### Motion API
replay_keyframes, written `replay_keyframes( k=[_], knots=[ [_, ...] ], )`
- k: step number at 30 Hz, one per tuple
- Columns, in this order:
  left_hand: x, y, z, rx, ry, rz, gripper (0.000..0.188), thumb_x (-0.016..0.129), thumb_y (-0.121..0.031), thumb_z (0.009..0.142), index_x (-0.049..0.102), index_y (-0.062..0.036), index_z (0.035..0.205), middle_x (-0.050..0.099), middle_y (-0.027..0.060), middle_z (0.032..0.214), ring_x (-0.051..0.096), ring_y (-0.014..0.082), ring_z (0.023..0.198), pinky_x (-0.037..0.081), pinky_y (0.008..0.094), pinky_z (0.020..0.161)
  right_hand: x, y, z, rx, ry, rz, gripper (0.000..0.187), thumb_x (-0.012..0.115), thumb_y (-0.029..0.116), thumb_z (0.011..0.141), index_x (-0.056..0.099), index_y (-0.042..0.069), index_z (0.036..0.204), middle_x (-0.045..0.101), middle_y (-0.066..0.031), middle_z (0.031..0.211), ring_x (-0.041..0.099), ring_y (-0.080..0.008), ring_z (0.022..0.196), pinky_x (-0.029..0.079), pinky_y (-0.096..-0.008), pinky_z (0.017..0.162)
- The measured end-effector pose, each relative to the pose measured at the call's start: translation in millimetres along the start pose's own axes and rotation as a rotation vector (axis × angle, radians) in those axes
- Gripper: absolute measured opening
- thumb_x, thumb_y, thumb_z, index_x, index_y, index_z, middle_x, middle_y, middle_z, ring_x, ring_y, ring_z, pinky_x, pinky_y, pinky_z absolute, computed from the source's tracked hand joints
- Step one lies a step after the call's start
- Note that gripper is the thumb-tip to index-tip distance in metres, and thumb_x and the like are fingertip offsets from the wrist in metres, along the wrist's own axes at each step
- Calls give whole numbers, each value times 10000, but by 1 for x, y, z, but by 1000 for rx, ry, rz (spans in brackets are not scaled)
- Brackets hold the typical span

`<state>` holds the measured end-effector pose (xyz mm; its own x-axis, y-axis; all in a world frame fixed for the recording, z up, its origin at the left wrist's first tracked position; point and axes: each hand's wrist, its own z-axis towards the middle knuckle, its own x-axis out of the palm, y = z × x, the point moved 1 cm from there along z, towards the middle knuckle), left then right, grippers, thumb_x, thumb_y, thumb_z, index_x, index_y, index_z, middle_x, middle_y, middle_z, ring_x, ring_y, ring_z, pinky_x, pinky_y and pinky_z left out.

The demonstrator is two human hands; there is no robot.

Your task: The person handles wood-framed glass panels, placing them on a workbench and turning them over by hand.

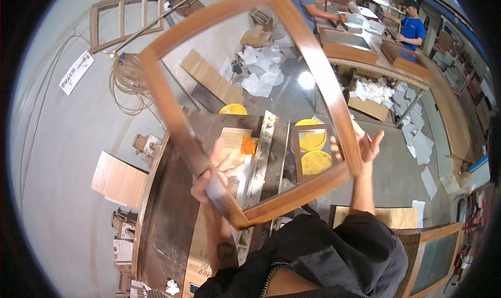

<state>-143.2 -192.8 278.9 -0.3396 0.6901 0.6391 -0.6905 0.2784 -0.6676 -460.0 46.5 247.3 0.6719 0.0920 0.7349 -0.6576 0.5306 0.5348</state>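
A brown varnished wooden frame (326, 84) is raised and tilted in front of me, its four rails around a see-through middle. My left hand (204, 182) is closed round its lower left rail, with blurred fingers showing inside the opening. Against the lower right rail, my right hand (367, 144) supports the frame. Some of its fingers show on the inner side of the rail, others spread on the outer side, and the rail hides part of the palm. Whether a pane fills the frame I cannot tell.
Below is a dark workbench (167, 214) with a pale metal rail (261, 162) and an orange object (249, 145). Yellow round lids (310, 136) and a smaller frame (298, 162) lie beyond. Crumpled paper (263, 71) covers some floor. Two people work at a table (376, 68), far right.
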Motion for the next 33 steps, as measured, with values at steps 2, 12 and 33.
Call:
replay_keyframes(
  k=[2,12,33],
  knots=[
    [22,35,26,-169,131,-9,943,620,-257,737,81,-157,1503,261,234,1486,358,499,1284,443,648,903,-6,33,-12,112,-80,-284,1008,629,628,777,244,-44,1422,548,-329,1149,621,-426,996,579,-487,711],
    [80,260,128,-710,471,-26,650,560,-84,892,225,25,1439,347,297,1414,414,425,1276,447,545,970,-158,101,-62,-112,-1241,-747,303,665,348,878,569,76,788,543,-13,617,570,-114,508,503,-247,464],
    [24,503,127,-876,-162,766,571,719,-309,840,469,5,1246,560,108,1139,511,196,1037,400,345,914,-355,115,-108,190,-1468,-1086,498,734,395,806,633,-73,941,625,-99,828,526,-171,752,450,-326,720]
  ],
)
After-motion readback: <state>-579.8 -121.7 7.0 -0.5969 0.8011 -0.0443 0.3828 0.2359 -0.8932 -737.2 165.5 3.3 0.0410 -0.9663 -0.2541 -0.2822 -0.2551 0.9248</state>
